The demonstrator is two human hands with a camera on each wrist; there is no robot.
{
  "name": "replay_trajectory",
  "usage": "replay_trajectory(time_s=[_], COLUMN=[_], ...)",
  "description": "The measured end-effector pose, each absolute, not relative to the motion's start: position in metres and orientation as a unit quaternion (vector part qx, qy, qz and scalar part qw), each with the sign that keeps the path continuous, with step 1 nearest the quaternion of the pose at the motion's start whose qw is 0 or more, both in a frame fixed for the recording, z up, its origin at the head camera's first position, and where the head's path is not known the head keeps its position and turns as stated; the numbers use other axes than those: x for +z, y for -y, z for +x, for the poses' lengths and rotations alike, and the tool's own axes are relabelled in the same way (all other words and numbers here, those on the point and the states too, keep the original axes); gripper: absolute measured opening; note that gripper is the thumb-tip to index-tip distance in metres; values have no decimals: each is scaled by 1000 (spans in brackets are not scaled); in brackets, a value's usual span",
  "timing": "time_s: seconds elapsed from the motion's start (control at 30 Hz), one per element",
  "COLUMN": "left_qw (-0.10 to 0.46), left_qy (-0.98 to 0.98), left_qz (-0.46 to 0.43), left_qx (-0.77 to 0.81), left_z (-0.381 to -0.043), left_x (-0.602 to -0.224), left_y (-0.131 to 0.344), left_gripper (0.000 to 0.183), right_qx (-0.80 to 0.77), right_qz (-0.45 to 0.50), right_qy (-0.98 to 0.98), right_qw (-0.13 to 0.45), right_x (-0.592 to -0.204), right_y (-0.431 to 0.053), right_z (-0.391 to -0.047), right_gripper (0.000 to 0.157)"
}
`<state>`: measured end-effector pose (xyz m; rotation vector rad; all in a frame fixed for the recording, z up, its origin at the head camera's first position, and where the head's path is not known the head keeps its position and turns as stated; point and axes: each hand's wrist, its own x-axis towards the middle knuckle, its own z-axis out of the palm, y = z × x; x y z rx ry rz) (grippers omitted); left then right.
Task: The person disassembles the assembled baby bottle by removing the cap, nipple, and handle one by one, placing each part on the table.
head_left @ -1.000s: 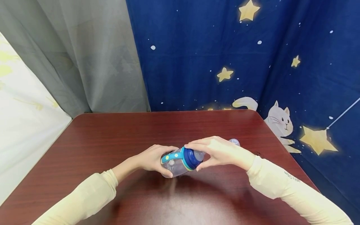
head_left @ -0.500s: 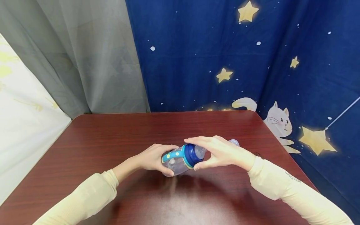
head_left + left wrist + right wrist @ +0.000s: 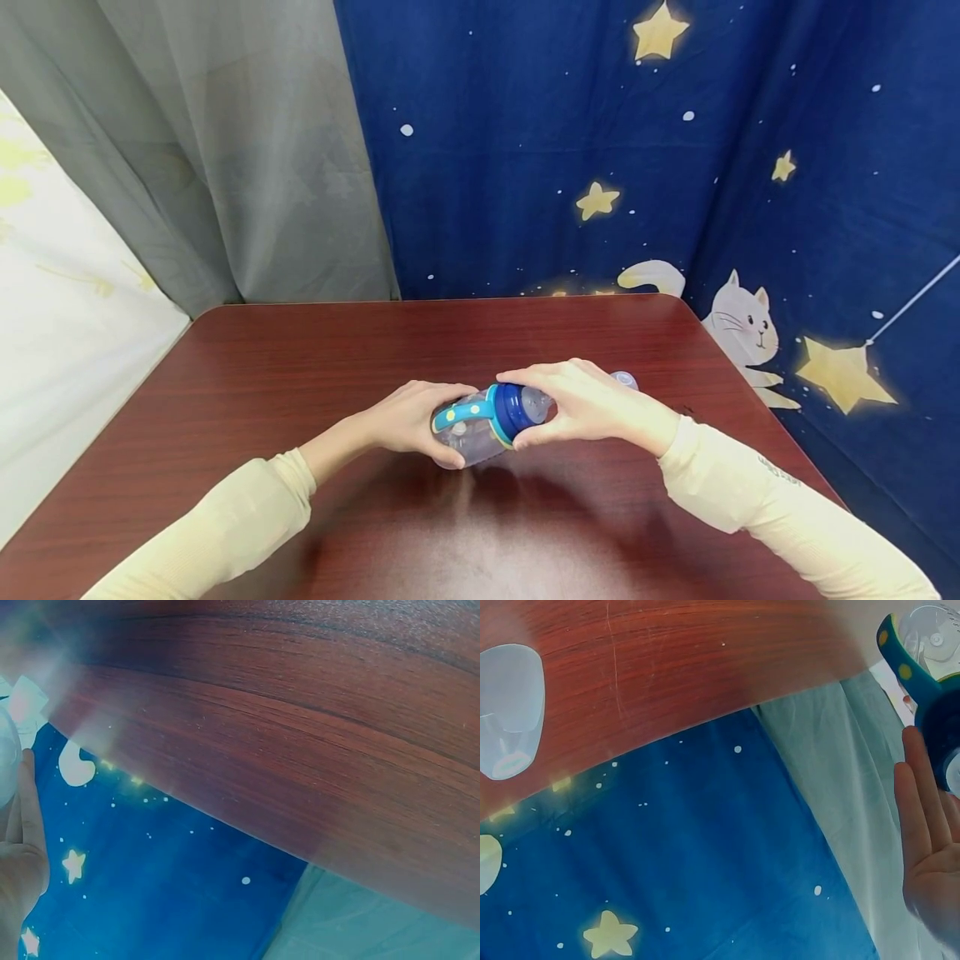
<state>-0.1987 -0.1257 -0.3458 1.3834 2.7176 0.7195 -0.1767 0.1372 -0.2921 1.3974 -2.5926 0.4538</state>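
A clear baby bottle (image 3: 480, 442) lies tilted between both hands in the head view, with a dotted turquoise handle, a dark blue collar (image 3: 512, 412) and a clear teat (image 3: 536, 404). My left hand (image 3: 416, 421) grips its base end, thumb in front. At the other end, my right hand (image 3: 581, 404) holds the blue collar between thumb and fingers, with the teat facing its palm. The right wrist view shows the fingers (image 3: 922, 799) against the collar. Only part of the left hand (image 3: 22, 855) appears in the left wrist view, beside a pale, cut-off piece of bottle.
A clear domed cap (image 3: 511, 712) stands on the reddish-brown table (image 3: 337, 350); in the head view it is mostly hidden behind the right hand. Beyond the table's far edge hang a grey curtain (image 3: 292, 167) and a blue starry curtain (image 3: 510, 167).
The right hand's fingers loosened from the collar half a second ago and now close round it again. The bottle has shifted slightly to the right and up. The left hand keeps its grip.
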Motion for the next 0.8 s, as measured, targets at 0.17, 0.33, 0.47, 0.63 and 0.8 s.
replay_trajectory(time_s=[0.17,0.33,0.47,0.63,0.8], left_qw=[14,22,22,25,29], left_qy=[-868,-867,-866,-864,-861], left_qz=[438,439,442,445,448], left_qx=[232,233,233,236,239], left_z=[-199,-198,-197,-197,-197], left_x=[-345,-343,-341,-340,-340], left_y=[125,126,126,127,127], left_gripper=[77,76,75,75,74], right_qx=[155,151,145,130,108], right_qz=[482,502,524,554,573], right_qy=[860,849,835,814,802], right_qw=[66,62,83,115,132], right_x=[-290,-289,-291,-293,-292], right_y=[-137,-137,-137,-138,-139], right_z=[-177,-177,-179,-180,-181], right_gripper=[73,71,69,68,68])
